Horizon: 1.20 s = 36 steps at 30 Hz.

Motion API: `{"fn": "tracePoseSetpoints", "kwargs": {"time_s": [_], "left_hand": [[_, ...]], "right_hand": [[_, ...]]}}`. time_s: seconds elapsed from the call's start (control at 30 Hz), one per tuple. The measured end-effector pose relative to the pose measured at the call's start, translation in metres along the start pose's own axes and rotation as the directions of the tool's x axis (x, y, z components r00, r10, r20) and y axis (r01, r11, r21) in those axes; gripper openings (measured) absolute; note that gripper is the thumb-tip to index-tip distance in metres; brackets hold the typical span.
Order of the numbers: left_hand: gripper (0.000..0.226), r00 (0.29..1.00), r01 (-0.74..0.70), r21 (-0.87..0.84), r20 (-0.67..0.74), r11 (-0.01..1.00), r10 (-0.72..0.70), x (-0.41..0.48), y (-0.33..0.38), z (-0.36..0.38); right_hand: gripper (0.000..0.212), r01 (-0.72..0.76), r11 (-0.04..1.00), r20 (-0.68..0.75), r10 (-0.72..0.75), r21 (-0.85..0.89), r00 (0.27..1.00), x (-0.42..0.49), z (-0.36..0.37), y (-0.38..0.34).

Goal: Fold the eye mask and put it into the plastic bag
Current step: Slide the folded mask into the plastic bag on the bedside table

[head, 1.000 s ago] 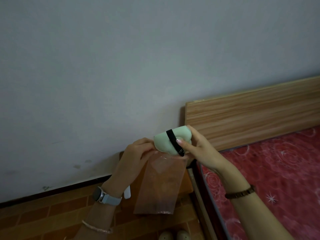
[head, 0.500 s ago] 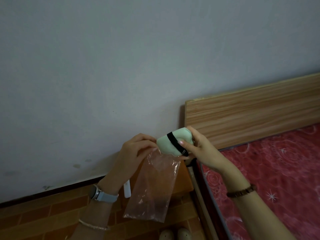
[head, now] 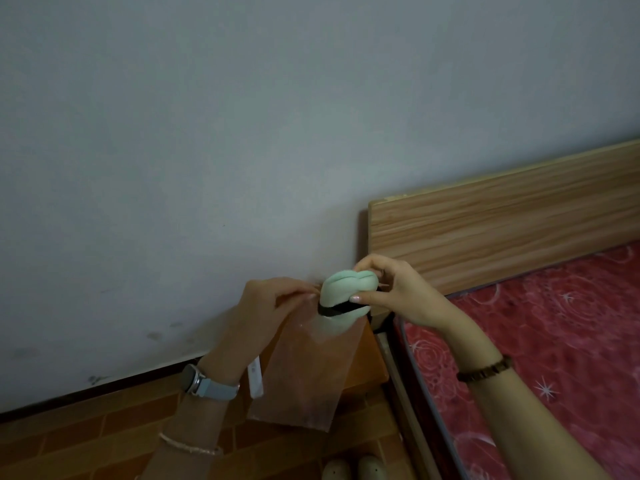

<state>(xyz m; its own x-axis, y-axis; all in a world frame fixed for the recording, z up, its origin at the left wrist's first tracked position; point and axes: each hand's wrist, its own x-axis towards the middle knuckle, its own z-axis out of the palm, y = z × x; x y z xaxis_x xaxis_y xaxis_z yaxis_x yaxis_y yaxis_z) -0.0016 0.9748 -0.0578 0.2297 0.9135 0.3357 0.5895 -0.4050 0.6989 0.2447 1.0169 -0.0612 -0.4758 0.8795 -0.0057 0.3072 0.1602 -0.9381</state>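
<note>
We hold the folded pale green eye mask (head: 346, 292) pinched in our right hand (head: 398, 299), thumb on its black strap (head: 341, 310), its lower end already inside the mouth of the clear plastic bag (head: 308, 372). Our left hand (head: 266, 313) grips the bag's top left edge closed between fingertips, and the bag hangs below. To the right lie a wooden headboard (head: 502, 237) and a red mattress (head: 554, 341); near us, tiled floor (head: 86, 427).
</note>
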Motion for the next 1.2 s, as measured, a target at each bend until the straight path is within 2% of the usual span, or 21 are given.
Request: {"fn": "tracePoseSetpoints", "kwargs": {"time_s": [0.13, 0.23, 0.43, 0.67, 0.8, 0.93, 1.1, 1.2], "left_hand": [[0.035, 0.995, 0.089, -0.044, -0.033, 0.995, -0.091, -0.001, 0.0, 0.006], [0.045, 0.974, 0.202, -0.155, -0.069, 0.967, -0.215, -0.002, 0.001, 0.009], [0.027, 0.895, 0.319, -0.374, -0.184, 0.871, -0.407, -0.002, -0.003, 0.018], [0.02, 0.913, 0.309, -0.371, -0.142, 0.876, -0.383, 0.001, 0.004, 0.024], [0.014, 0.913, 0.319, -0.379, -0.123, 0.869, -0.389, 0.003, 0.007, 0.025], [0.014, 0.916, 0.324, -0.416, -0.088, 0.85, -0.392, 0.003, 0.01, 0.026], [0.02, 0.924, 0.323, -0.436, -0.046, 0.84, -0.379, 0.001, 0.012, 0.027], [0.028, 0.93, 0.33, -0.441, 0.003, 0.835, -0.367, -0.002, 0.01, 0.027]], "right_hand": [[0.024, -0.017, 1.0, 0.015, 0.017, 0.001, 1.0, 0.002, 0.001, -0.001], [0.025, -0.013, 1.0, -0.017, 0.013, -0.014, 1.0, 0.002, 0.004, -0.001], [0.033, -0.004, 0.994, -0.209, -0.019, -0.106, 0.978, 0.001, 0.006, -0.002], [0.027, 0.029, 0.951, -0.188, -0.09, -0.308, 0.978, 0.003, 0.01, -0.015], [0.037, 0.059, 0.914, -0.178, -0.141, -0.401, 0.974, 0.006, 0.01, -0.022], [0.043, 0.081, 0.91, -0.172, -0.163, -0.408, 0.971, 0.004, 0.012, -0.026], [0.031, 0.104, 0.912, -0.167, -0.183, -0.398, 0.969, 0.001, 0.015, -0.025], [0.031, 0.126, 0.908, -0.157, -0.203, -0.4, 0.966, -0.002, 0.016, -0.024]]}}
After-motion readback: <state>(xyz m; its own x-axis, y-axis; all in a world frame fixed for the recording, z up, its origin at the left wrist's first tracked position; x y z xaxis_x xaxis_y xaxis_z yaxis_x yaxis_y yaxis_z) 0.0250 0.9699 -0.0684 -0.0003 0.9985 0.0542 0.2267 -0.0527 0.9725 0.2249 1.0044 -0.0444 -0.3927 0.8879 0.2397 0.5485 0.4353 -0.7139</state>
